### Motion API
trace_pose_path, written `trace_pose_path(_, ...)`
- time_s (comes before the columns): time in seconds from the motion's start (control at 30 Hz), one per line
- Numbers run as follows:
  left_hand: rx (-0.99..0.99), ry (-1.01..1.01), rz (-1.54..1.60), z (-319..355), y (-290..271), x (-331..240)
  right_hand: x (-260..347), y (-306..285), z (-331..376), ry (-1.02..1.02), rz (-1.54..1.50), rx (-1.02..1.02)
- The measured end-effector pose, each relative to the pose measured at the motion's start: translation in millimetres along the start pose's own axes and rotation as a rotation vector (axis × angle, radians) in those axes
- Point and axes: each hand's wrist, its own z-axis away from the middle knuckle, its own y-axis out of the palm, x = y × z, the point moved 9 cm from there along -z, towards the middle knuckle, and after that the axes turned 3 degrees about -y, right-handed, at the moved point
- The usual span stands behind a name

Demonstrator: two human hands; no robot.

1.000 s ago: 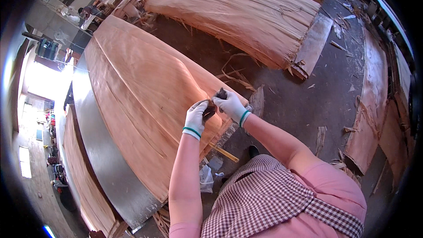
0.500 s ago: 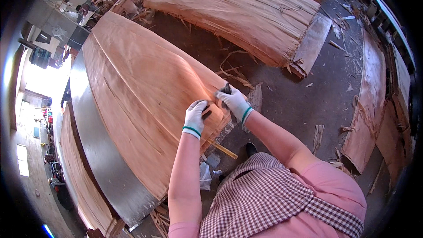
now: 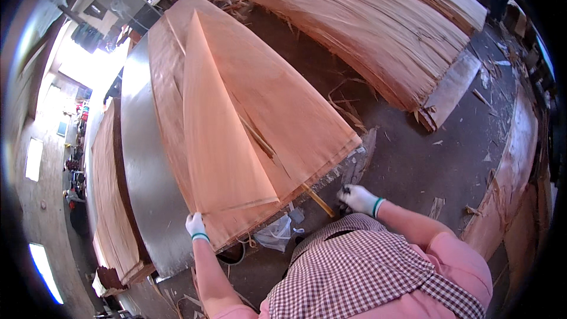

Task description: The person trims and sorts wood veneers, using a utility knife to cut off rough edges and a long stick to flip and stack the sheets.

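Note:
My left hand [image 3: 196, 225], in a white glove with a green cuff, grips the near corner of the top veneer sheet [image 3: 224, 142] and holds that thin reddish sheet raised and folded over the veneer stack [image 3: 295, 112]. My right hand [image 3: 357, 198], gloved the same way, is down by the stack's near right corner with its fingers curled around a small dark tool [image 3: 342, 205] that barely shows. A wooden stick [image 3: 319, 202] juts out from under the stack between my hands.
The stack lies on a long grey metal table [image 3: 139, 159]. A second veneer pile [image 3: 366, 29] sits across the dirty floor aisle, more sheets lean at the right [image 3: 508, 171], and a crumpled plastic bag [image 3: 274, 233] lies below the table edge.
My hands, together at the stack's edge before, have parted. The left moved to the near corner and lifted the top sheet; the right dropped to the stack's right corner.

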Motion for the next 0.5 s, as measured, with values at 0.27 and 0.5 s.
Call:
trace_pose_path(0.27,-0.179,0.128,-0.086,55,-67,78,10,87,-5,0.004,-0.306,0.328)
trace_pose_path(0.5,-0.442,0.290,-1.076,142,-35,-26,21,68,-6,-0.033,0.014,0.117)
